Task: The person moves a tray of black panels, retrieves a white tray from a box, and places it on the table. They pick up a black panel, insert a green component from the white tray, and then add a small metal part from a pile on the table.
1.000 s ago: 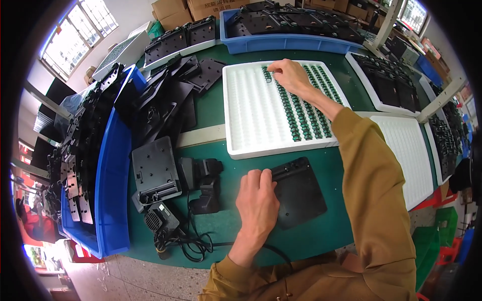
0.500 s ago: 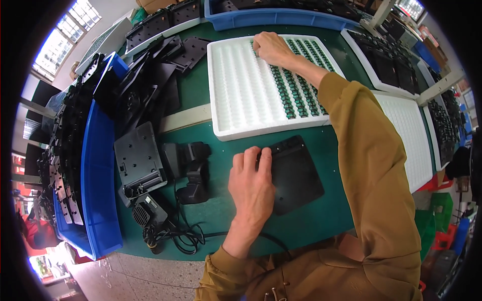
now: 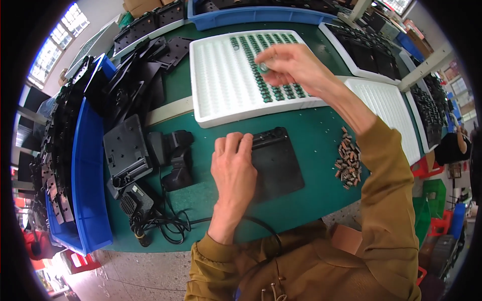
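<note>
My left hand grips the left edge of a flat black plastic panel lying on the green table, its fingers curled over the side. A raised strip runs along the panel's far edge. Over the white foam tray, my right hand pinches a small green circuit board between thumb and forefinger; motion blurs it somewhat. Rows of similar green boards fill the tray's right part, while the left grooves show bare foam.
A pile of small metallic cylindrical parts lies to the right. Left of the panel are a black device, coiled cables and a black plate. Blue bins hold black panels; another foam tray stands at right.
My right hand has come off the tray's far rows, moving nearer with a small green board in its fingers. The left hand stays on the panel. The view has shifted, revealing the cylindrical parts.
</note>
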The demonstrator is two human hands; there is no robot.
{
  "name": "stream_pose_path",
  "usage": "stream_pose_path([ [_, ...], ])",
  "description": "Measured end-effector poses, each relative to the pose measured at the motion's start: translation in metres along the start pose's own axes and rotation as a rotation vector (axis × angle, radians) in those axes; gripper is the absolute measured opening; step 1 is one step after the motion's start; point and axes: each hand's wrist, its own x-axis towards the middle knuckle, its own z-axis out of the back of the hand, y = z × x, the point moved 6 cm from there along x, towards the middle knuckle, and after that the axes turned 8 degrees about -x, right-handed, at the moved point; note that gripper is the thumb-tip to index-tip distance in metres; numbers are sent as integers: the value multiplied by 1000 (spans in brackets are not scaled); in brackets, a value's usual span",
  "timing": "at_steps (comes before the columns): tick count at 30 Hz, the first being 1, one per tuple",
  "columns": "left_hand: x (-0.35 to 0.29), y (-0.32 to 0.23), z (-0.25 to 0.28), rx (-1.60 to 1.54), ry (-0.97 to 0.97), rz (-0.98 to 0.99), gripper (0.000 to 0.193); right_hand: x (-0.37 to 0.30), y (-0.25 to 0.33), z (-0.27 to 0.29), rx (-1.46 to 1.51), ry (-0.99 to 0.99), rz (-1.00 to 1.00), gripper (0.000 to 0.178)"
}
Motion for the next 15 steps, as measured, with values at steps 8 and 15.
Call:
stream_pose_path([
  [8,-1,-8,5,-25,-4,-27,36,-137,7,79,173,-191,-121,26],
  [15,-3,-12,-7,-50,64,-76,31,-167,-35,25,205,-212,-228,24],
])
